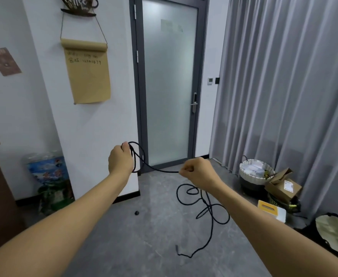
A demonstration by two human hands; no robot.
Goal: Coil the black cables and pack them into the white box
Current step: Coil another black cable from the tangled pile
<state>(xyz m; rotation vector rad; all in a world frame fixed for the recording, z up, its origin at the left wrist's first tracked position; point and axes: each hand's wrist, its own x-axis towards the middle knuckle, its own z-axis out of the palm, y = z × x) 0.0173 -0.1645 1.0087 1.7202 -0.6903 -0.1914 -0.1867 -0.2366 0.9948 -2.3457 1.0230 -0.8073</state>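
— Since both forearms reached out from the bottom of the view, what lay closest beneath them?

— The loose end of the black cable. It trailed over the grey floor in slack, untidy loops, its free tip lying nearest the camera, and it rose from there up to the right hand.

— How did that hand have it?

— As a fist, fingers curled in and thumb pressed over them, pinching the cable where it left the floor loops. From the fist the cable ran leftward in a shallow sag to the left hand.

— And the left?

— Also closed. Its fingers were wrapped round a few finished turns of cable that hung as a small coil just beside the knuckles, on the door side. The two hands were held apart at about the same height, with the sagging run between them.

— Anything else low down?

— A small dark round object sat alone on the floor, left of the loops. To the right, near the curtain, stood a white box with a yellow top, well apart from the cable; whether it was the packing box I could not tell. Behind it were a cardboard box and a white woven basket.

— And farther off?

— A frosted glass door straight ahead, shut, and a brown paper scroll hanging on the white wall to its left.
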